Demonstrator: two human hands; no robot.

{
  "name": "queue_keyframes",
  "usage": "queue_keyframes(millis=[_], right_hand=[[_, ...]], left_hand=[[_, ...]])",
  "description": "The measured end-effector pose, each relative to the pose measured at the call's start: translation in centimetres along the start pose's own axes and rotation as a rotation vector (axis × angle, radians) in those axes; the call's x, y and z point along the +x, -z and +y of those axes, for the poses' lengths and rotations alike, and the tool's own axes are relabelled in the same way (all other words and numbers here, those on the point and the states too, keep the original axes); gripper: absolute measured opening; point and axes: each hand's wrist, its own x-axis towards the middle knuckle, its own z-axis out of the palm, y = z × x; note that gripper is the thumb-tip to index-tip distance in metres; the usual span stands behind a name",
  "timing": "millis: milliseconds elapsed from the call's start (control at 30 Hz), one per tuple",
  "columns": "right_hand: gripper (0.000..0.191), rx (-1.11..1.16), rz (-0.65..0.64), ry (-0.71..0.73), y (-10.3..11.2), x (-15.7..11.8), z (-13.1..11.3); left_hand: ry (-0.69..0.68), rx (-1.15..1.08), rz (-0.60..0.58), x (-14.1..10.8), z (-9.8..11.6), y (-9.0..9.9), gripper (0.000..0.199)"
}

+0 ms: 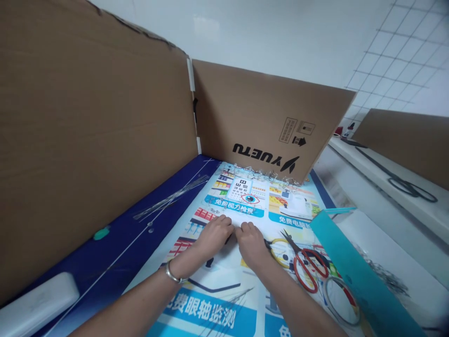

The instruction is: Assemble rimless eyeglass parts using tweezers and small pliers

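While the head view is looking down at the bench, both hands are working mid-way along a printed eye-test poster (pixel 293 206), fingers curled and pressing down, fingertips nearly meeting; can't tell if they're pinching anything. The left hand (pixel 214 234) is wearing a silver bangle (pixel 172 272), just beside the right hand (pixel 249 243). Red-handled scissors (pixel 308 264) are lying just right of the right hand, overlapping a yellow-handled tool (pixel 278 250). Clear plastic strips (pixel 259 174) are lining the poster's far edge, with more clear strips (pixel 171 199) lying on the blue left border. A cardboard panel (pixel 266 117) is standing behind the far edge, and a teal sheet (pixel 361 276) is lying along the right edge.
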Motion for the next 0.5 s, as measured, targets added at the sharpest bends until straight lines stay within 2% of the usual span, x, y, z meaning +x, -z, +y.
queue_keyframes(millis=[200, 500], right_hand=[[0.014, 0.003, 0.039, 0.007, -0.81, -0.33, -0.48], [0.015, 0.011, 0.053, -0.018, -0.70, -0.33, -0.19]], left_hand=[[-0.007, 0.016, 0.007, -0.22, 0.02, -0.56, 0.015], [0.007, 0.044, 0.015, -0.38, 0.45, -0.56, 0.015]])
